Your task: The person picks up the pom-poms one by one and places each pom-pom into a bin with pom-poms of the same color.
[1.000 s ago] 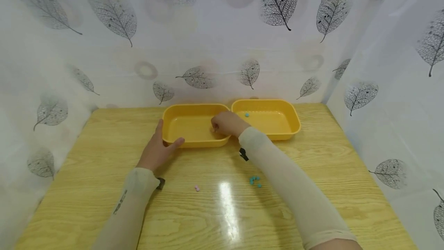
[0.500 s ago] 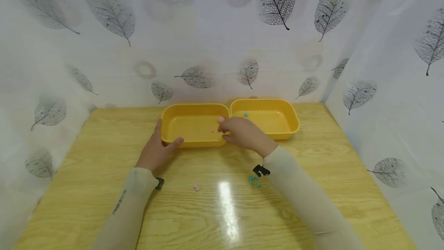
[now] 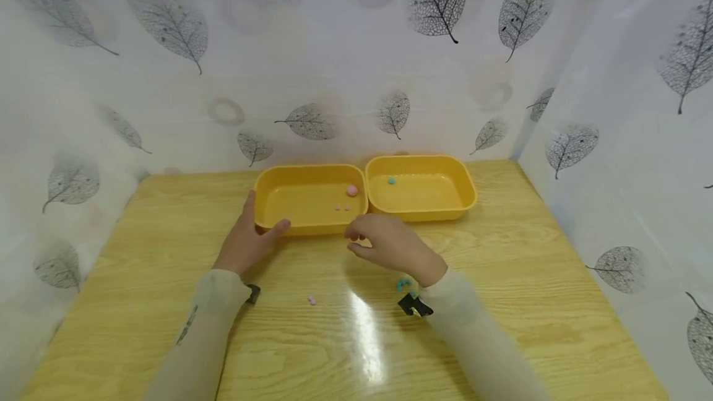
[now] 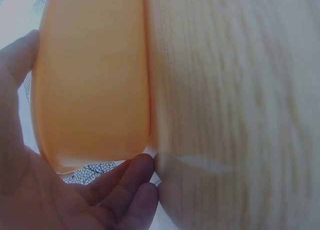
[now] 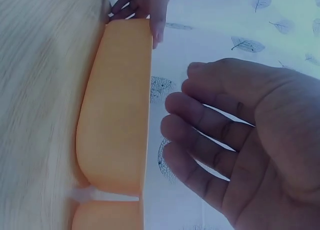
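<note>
My left hand [image 3: 245, 240] holds the left yellow tray [image 3: 306, 228] at its near left corner, thumb on the front rim and fingers along the end wall. The left wrist view shows the fingers [image 4: 135, 180] bent around that end. Inside this tray lie a larger pink ball [image 3: 351, 190] and two small pink beads [image 3: 337, 208]. My right hand [image 3: 392, 243] hovers in front of the place where the trays meet. Its fingers are loosely bent and, in the right wrist view, hold nothing. Small teal beads [image 3: 403, 284] lie on the table near the right wrist.
The right yellow tray [image 3: 423, 212] stands against the left one and contains a teal ball [image 3: 392, 181]. A little pink cluster [image 3: 312, 299] lies on the wooden table [image 3: 289, 351]. White leaf-print sheeting [image 3: 334, 48] encloses the back and sides.
My right hand has come out of the left tray toward the front, uncovering the pink ball and two small pink beads inside. My left hand stays at its corner.
</note>
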